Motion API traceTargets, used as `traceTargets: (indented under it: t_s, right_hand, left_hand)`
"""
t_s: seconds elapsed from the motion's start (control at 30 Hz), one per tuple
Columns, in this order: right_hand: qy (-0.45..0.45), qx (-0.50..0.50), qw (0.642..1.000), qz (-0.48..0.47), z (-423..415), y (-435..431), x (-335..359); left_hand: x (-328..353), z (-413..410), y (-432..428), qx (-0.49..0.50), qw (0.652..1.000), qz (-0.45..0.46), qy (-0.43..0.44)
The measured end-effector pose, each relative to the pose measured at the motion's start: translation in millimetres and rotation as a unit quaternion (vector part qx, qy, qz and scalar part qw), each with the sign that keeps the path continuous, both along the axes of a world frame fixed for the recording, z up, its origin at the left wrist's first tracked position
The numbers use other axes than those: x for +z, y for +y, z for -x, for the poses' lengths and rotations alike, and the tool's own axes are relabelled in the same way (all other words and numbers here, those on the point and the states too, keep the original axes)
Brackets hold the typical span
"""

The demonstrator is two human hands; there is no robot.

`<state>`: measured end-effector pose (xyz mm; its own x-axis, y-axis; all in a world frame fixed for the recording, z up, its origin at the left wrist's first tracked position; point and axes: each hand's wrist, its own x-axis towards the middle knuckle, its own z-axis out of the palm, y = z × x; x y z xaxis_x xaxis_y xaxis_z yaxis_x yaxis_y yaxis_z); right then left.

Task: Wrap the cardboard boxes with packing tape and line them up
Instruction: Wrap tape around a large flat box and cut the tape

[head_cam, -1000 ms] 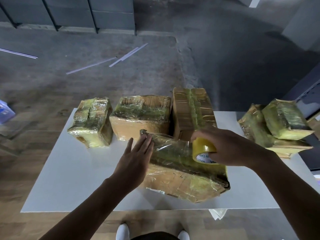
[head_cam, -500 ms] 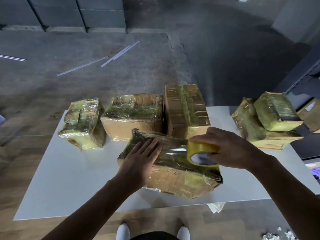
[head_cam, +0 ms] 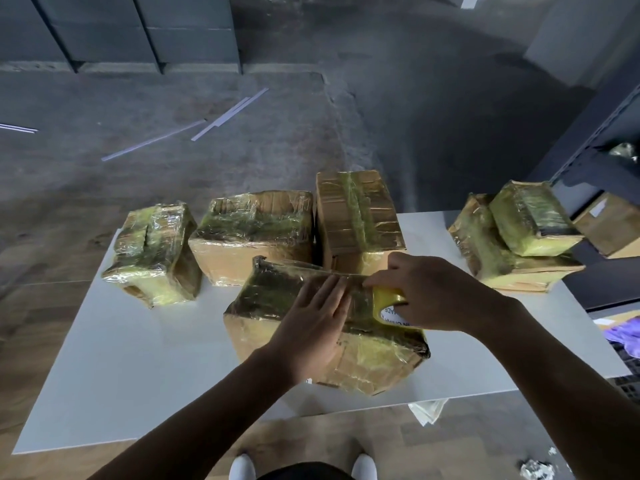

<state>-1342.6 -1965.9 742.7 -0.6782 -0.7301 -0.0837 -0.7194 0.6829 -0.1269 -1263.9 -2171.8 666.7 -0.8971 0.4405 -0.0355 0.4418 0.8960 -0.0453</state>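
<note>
My left grip (head_cam: 311, 327) presses flat on the box (head_cam: 374, 362); just to its right, my right grip (head_cam: 436, 296) clutches the roll (head_cam: 388, 303).

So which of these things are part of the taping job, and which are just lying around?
In use: left hand, right hand, tape roll, front box, row of three wrapped boxes, stacked boxes, table.
Lying about: floor strips, crumpled scraps, purple cloth, shelf carton.

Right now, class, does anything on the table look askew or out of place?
Yes. The front box, under the left hand, lies skewed to the row of three behind it. Two boxes sit stacked, tilted, at the table's right edge.
</note>
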Motion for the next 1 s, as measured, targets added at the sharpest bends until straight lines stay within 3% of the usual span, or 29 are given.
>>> traceTargets:
  t_s: [0.23, 0.37, 0.5, 0.6, 0.8, 0.9, 1.0]
  right_hand:
    - [-0.031, -0.014, 0.997, 0.069, -4.0, 2.0, -2.5]
    - [-0.068, 0.012, 0.991, 0.119, -1.5, -28.6, -4.6]
    - [-0.184, -0.011, 0.963, 0.196, 1.3, -56.2, -16.4]
    - [-0.16, 0.001, 0.975, 0.156, 5.5, -55.8, -16.4]
    - [-0.006, 0.051, 0.999, 0.006, 19.3, -14.8, -9.8]
    - [-0.013, 0.047, 0.996, -0.076, 13.7, 1.3, -34.3]
    - [-0.031, 0.023, 0.998, -0.057, 8.1, -0.7, -53.5]
  left_hand:
    - [3.0, -9.0, -17.2, 0.044, 0.996, 0.024, -0.074]
    - [11.6, -31.6, -50.4, 0.061, 0.997, -0.024, 0.047]
    - [11.3, -39.3, -83.6, 0.12, 0.992, -0.014, 0.048]
    - [10.9, -39.0, -86.9, 0.124, 0.991, -0.017, 0.044]
    - [10.7, -37.1, -86.1, 0.126, 0.992, -0.01, 0.026]
    - [10.7, -36.9, -84.5, 0.135, 0.991, 0.002, 0.002]
    - [14.4, -34.2, -72.1, 0.156, 0.986, 0.061, -0.004]
